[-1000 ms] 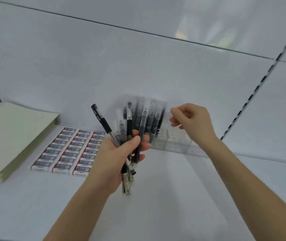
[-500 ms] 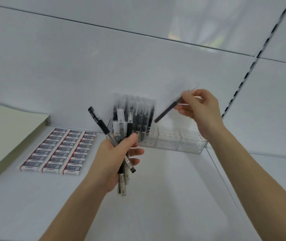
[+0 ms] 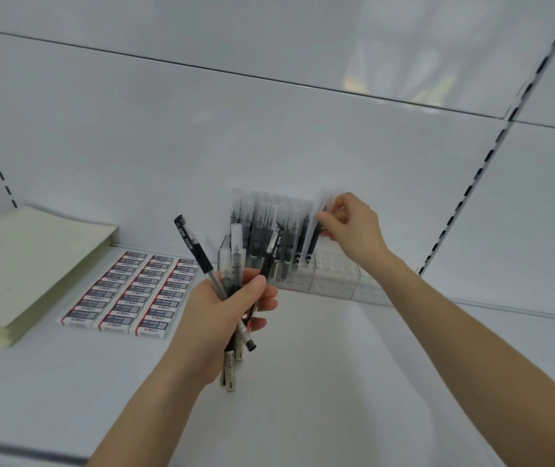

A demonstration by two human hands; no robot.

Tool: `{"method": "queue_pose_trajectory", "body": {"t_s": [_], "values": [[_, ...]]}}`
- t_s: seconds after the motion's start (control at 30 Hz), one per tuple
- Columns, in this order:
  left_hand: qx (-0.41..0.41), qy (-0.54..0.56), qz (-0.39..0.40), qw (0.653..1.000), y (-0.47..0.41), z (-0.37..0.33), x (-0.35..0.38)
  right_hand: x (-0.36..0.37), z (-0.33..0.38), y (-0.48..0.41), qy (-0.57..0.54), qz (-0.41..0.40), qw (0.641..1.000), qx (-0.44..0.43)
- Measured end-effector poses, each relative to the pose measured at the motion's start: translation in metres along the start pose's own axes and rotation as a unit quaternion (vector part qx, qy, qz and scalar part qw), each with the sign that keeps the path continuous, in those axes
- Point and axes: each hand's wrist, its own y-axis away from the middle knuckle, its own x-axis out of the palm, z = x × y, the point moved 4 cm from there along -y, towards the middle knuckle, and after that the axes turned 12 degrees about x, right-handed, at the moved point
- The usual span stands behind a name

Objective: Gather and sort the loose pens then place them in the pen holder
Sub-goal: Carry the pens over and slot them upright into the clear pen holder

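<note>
We're gripping a bunch (image 3: 235, 251) of loose pens in our left hand (image 3: 225, 308), with the fingers and thumb curling round the middle of them, so the pens are fanning out above the fist and poking out below it. One black pen (image 3: 192, 248) is leaning up and off to the left, away from the others, and it's showing pale lettering on its cap. That hand is hovering over the shelf (image 3: 320, 399), in front of the holder (image 3: 335, 281) and not touching it. The holder is clear and long, and it's sitting at the very back of the shelf, right up against the back wall. A row (image 3: 269, 227) of pens is standing upright in its left part, dark barrels with clear caps, though the tops are looking pretty blurry. Our right hand (image 3: 353, 230) is up at the right end of that row, pinching the top of a dark pen (image 3: 315, 242) between thumb and fingertips. That pen's lower end is reaching down to the holder, but we honestly can't tell if it's sitting in a slot. Left of the holder, boxed erasers (image 3: 128, 291) are lying flat in three columns, and a pale green stack of paper (image 3: 16, 264) is sitting just beside them.
</note>
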Motion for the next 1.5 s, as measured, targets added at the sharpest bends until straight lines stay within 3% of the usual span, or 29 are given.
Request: {"method": "queue_pose_trajectory", "body": {"t_s": [0.2,0.3,0.43,0.5,0.63,0.8,0.93,1.03,1.3,1.5], "values": [[-0.004,0.005,-0.009,1.000,0.001,-0.001,0.001,0.008,-0.011,0.009,0.047,0.016,0.998,0.035],[0.001,0.014,-0.005,1.000,0.000,-0.001,0.004,-0.009,0.001,0.031,-0.048,0.002,0.998,0.030],[0.003,0.020,0.008,1.000,-0.002,0.002,0.015,-0.007,0.020,0.072,-0.130,0.145,0.981,0.022],[0.004,0.018,0.020,1.000,-0.003,0.005,0.023,-0.006,0.026,0.083,-0.138,0.171,0.976,0.013],[-0.013,0.012,0.052,0.998,-0.004,0.010,0.033,-0.007,0.021,0.087,-0.138,0.156,0.978,0.016],[-0.038,0.005,0.051,0.998,-0.009,0.015,0.034,-0.051,-0.005,0.052,-0.289,0.038,0.950,0.108],[-0.041,-0.053,0.077,0.995,-0.011,0.014,0.038,-0.078,-0.024,0.027,-0.200,-0.097,0.972,0.077],[-0.044,-0.048,0.109,0.992,-0.010,0.015,0.046,-0.080,-0.029,0.018,-0.107,-0.133,0.984,0.048],[-0.046,-0.054,0.104,0.992,-0.010,0.012,0.047,-0.074,-0.027,0.005,0.012,-0.135,0.991,-0.009],[-0.072,-0.008,0.083,0.994,-0.008,0.013,0.046,-0.050,-0.043,0.005,0.085,-0.054,0.995,0.027]]}}
